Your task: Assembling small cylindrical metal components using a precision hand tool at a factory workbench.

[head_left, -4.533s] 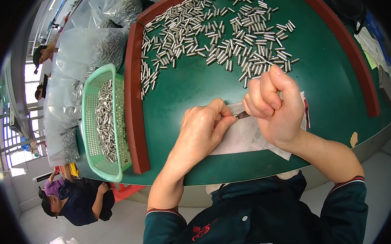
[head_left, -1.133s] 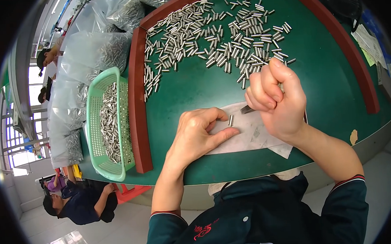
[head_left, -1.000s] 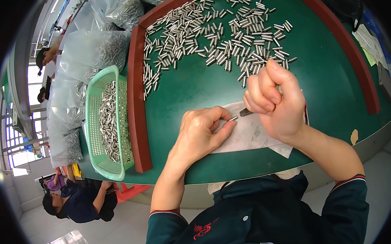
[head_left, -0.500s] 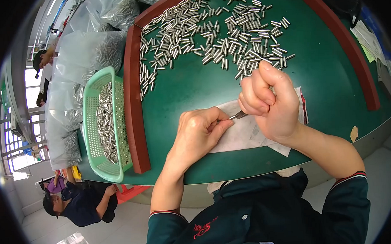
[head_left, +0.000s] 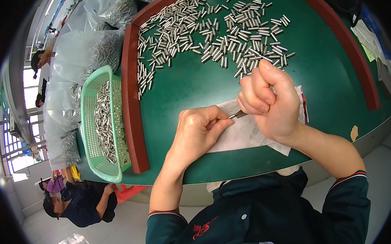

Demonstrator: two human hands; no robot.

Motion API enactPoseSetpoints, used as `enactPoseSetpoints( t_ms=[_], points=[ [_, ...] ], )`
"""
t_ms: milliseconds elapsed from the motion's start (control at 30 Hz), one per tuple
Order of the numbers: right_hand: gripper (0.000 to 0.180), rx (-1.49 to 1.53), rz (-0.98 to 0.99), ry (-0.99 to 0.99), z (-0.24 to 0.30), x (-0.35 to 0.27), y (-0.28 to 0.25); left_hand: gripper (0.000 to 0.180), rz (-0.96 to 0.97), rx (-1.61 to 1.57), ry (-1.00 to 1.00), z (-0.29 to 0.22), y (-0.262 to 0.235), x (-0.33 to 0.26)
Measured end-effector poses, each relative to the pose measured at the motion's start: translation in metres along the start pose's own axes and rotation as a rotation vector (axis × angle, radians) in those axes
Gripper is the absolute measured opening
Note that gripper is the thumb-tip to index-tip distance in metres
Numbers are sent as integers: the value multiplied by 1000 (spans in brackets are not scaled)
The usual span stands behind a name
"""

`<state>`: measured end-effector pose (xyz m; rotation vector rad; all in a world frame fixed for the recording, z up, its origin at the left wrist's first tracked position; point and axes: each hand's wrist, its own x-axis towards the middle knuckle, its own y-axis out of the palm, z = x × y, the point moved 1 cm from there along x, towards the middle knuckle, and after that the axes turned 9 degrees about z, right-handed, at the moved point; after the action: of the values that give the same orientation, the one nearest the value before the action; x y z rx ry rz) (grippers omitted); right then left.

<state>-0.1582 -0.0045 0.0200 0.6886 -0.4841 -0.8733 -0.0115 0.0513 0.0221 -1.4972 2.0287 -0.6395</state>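
My left hand (head_left: 200, 128) pinches a small silver metal pin (head_left: 231, 117) between thumb and forefinger. My right hand (head_left: 271, 101) is closed in a fist, thumb up, around a slim tool with a dark metal tip (head_left: 240, 114). That tip meets the pin's end, and the fingers hide the rest of the tool. Both hands are above a whitish cloth (head_left: 235, 140) spread on the green table (head_left: 181, 90). Beyond them lies a broad scatter of similar silver metal pins (head_left: 218, 40).
Dark red rails (head_left: 134, 120) border the table left and right. Outside the left rail stands a green plastic basket (head_left: 90, 139) holding metal pins. Clear bags of metal parts (head_left: 66, 66) line the far left. Another person (head_left: 83, 203) is at lower left.
Both hands keep nearly the same pose, with the tool tip still at the pin. The whole view has shifted very slightly.
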Motion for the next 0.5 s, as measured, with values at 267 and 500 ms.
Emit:
enactPoseSetpoints(
  t_ms=[267,500],
  points=[
    [44,-103,-11,-17,-3,2,13,10,0,-64,-7,4,1,0],
    [42,-112,22,-33,-4,4,14,10,22,-49,-34,0,1,1]
  ],
)
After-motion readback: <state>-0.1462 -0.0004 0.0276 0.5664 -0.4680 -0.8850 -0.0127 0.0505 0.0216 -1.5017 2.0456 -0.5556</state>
